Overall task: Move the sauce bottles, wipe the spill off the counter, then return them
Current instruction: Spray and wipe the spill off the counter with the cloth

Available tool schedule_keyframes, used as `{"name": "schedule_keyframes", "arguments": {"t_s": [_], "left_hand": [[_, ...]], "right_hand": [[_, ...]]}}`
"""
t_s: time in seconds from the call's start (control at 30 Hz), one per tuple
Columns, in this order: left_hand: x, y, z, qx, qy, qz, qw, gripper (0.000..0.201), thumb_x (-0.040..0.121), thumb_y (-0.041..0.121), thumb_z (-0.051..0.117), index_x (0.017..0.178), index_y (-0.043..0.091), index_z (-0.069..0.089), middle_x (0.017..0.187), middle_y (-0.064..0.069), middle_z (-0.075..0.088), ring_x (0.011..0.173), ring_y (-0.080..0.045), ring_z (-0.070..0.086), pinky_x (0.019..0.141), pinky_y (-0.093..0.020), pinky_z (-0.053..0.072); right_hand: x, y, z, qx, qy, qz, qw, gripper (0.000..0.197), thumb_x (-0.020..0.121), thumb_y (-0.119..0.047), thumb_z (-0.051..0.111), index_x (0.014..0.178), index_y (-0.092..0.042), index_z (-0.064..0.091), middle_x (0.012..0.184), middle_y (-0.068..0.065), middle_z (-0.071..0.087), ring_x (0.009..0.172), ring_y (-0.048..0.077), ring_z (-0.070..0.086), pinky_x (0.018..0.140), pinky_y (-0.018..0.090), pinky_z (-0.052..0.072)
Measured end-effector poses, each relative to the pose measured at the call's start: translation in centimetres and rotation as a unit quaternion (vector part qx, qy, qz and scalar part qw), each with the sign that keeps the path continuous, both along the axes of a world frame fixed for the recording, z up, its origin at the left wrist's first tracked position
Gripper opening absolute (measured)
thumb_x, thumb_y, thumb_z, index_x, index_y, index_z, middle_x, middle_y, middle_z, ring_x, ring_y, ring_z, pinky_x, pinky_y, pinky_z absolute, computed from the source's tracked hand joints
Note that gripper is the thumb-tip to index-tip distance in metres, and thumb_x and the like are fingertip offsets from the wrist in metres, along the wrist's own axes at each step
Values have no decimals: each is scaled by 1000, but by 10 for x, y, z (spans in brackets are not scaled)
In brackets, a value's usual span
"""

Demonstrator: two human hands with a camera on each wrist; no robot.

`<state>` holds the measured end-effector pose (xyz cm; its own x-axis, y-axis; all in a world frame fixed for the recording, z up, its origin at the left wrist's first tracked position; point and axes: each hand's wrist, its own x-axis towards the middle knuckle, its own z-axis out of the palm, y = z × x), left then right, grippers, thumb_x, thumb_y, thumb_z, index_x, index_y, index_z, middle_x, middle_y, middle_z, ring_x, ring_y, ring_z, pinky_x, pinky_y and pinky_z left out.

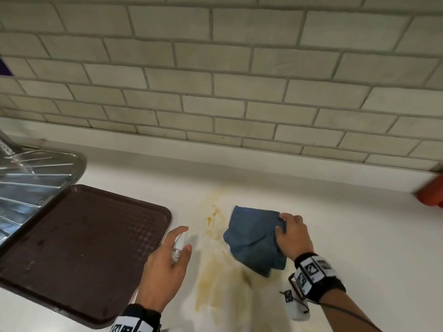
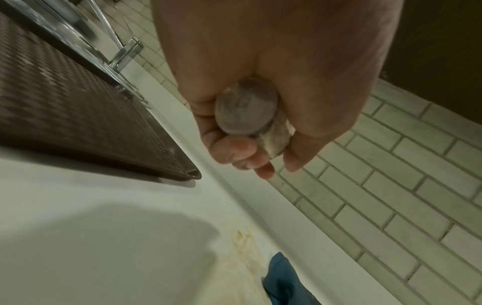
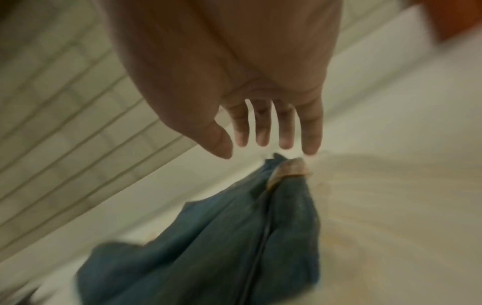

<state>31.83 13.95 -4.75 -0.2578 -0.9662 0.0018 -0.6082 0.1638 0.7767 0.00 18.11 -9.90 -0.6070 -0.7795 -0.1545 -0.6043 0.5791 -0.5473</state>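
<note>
A yellow-brown sauce spill (image 1: pixel 213 269) is smeared across the white counter (image 1: pixel 354 236). My right hand (image 1: pixel 282 224) rests on a crumpled blue cloth (image 1: pixel 251 238) at the spill's right side. In the blurred right wrist view its fingers (image 3: pixel 310 134) are straight and spread above the cloth (image 3: pixel 208 247), whose upper tip is stained. My left hand (image 1: pixel 187 238) grips a small clear spray bottle (image 1: pixel 178 245) above the counter, left of the spill; its base (image 2: pixel 245 107) shows in the palm. One red sauce bottle (image 1: pixel 431 194) stands at the far right by the wall, partly cut off.
A dark brown textured tray (image 1: pixel 79 248) lies to the left, partly over a steel sink drainboard (image 1: pixel 31 178). A chrome tap base (image 2: pixel 125 53) stands behind it. A tiled wall (image 1: pixel 239 92) runs along the counter's back edge.
</note>
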Motion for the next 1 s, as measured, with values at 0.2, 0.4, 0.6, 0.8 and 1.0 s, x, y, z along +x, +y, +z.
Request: {"name": "schedule_keyframes", "arguments": {"t_s": [0.2,0.4,0.6,0.8,1.0], "left_hand": [[-15,-6,3,-3,-12,-12,1000,37,93,34,62,125,48,53,86,12,67,68,-8,65,65,-25,49],[-13,-23,5,-20,-31,-8,999,38,93,33,61,127,47,50,78,7,64,64,-10,61,60,-25,44],[-13,-41,-1,-14,-40,-18,999,40,94,35,59,130,48,48,91,9,67,76,-12,63,65,-27,47],[-1,-62,-9,0,-38,-2,999,40,94,35,58,131,47,47,74,6,65,63,-11,61,62,-29,50],[-3,-77,-15,2,-33,4,999,40,93,32,60,131,42,51,64,5,60,59,-11,58,62,-32,50]], "right_hand": [[70,-3,-17,92,83,199,972,71,88,-61,22,147,-24,31,153,1,30,142,26,23,115,52,22],[55,-30,-33,170,85,209,959,68,98,-58,26,155,-32,1,163,-10,-9,149,24,-13,113,66,-1],[26,-109,-23,225,69,192,953,76,93,-60,33,154,-33,-3,162,-8,-16,148,27,-15,109,71,1],[51,-178,-29,222,54,226,947,69,95,-59,20,154,-33,-3,162,-5,-19,146,32,-21,105,74,-10],[111,-132,-49,185,131,338,913,78,88,-66,-11,155,-30,8,164,1,-4,149,36,-5,104,77,-7]]}}
